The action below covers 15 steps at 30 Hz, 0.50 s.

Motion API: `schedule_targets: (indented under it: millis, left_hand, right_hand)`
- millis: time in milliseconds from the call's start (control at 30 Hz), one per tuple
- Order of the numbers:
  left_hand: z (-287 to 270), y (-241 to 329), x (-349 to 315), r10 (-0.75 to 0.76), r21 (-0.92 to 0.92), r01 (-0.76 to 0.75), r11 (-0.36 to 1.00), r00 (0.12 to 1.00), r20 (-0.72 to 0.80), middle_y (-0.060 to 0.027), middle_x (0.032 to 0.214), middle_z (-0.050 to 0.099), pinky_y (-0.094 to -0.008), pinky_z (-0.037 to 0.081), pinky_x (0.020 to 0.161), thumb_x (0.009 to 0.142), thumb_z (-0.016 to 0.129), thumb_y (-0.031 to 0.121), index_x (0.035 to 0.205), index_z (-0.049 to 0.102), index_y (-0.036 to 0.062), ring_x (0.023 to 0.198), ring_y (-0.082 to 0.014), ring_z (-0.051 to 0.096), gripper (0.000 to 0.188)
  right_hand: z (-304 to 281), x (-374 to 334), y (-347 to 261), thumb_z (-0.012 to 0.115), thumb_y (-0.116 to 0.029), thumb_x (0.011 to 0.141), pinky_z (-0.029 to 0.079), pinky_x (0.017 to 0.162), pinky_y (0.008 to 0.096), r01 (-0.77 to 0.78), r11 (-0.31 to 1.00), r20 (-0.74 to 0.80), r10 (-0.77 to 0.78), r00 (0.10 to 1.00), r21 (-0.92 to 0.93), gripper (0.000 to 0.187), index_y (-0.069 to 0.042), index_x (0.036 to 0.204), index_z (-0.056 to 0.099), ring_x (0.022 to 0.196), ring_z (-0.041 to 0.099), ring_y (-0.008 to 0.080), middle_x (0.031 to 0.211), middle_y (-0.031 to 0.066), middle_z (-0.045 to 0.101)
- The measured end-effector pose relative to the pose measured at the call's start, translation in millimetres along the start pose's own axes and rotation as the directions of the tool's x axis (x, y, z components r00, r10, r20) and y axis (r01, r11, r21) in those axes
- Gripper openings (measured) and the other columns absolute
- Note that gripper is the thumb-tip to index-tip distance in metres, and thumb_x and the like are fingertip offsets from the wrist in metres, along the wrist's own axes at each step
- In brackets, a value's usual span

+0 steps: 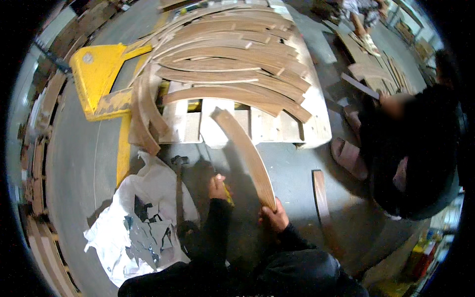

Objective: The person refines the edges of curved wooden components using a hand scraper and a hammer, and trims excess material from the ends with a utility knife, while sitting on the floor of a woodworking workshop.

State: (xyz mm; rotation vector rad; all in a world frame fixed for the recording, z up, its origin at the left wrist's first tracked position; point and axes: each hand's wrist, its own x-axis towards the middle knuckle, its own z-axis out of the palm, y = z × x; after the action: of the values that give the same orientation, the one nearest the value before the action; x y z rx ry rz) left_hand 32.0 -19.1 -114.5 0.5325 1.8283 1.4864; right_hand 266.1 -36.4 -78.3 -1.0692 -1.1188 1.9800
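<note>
From the right hand (279, 218), bare floor (292, 166) gives free passage at 1 o'clock, up to the pallet (315, 131); the held board (247, 153) blocks 11 o'clock (its far end overlaps the pallet in view); a loose strip (320, 193) lies at 2 o'clock, a person (415, 153) beyond; a hammer (179, 195) and sack (158, 184) crowd 9 o'clock.

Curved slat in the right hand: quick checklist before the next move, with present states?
1. Right hand gripping the slat: ok, at its near end.
2. Slat's far end off the pallet: cannot tell; it overlaps the pallet in view, contact unclear.
3. Left hand off the slat: ok, it holds a yellow tool.
4. Yellow tool's working end safe: cannot tell, too blurred.
5. Floor clear: not ok, a loose slat is at the right.
6. Co-worker clear of the slat: ok, apart at the right.
</note>
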Motion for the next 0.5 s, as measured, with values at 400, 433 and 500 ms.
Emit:
schedule_targets:
  millis: [400,433,500]
  left_hand:
    - [15.0,100.5,-43.3,0.073,0.132,-0.113,0.985,0.959,0.275,-0.0004,0.057,0.044,-0.0243,0.041,0.046,0.093,0.040,0.033,0.103,0.050,0.0046,0.048,-0.0082,0.044,0.031]
    - [13.0,97.8,-42.6,0.107,0.247,-0.193,0.950,0.939,0.326,-0.0021,0.058,0.047,-0.0266,0.042,0.047,0.093,0.041,0.032,0.103,0.050,0.0054,0.049,-0.0112,0.047,0.030]
    - [10.6,95.1,-39.2,0.155,0.442,-0.360,0.822,0.887,0.435,-0.0056,0.061,0.052,-0.0312,0.044,0.049,0.092,0.043,0.031,0.104,0.051,0.0070,0.051,-0.0174,0.053,0.029]
  right_hand:
    - [-40.3,-48.6,-56.4,0.056,-0.032,0.081,0.051,0.065,0.0338,-0.512,0.637,0.362,0.363,0.859,0.577,0.067,-0.009,0.135,0.024,0.078,0.058,0.0235,0.115,0.0179,0.053]
    - [-37.9,-50.6,-54.7,0.055,-0.035,0.082,0.050,0.063,0.0329,-0.532,0.673,0.322,0.423,0.847,0.514,0.064,-0.009,0.134,0.027,0.074,0.057,0.0209,0.113,0.0173,0.054]
    - [-36.0,-45.4,-65.1,0.046,-0.045,0.087,0.049,0.057,0.0315,-0.525,0.726,0.288,0.440,0.851,0.443,0.057,-0.007,0.128,0.035,0.067,0.055,0.0161,0.106,0.0141,0.057]
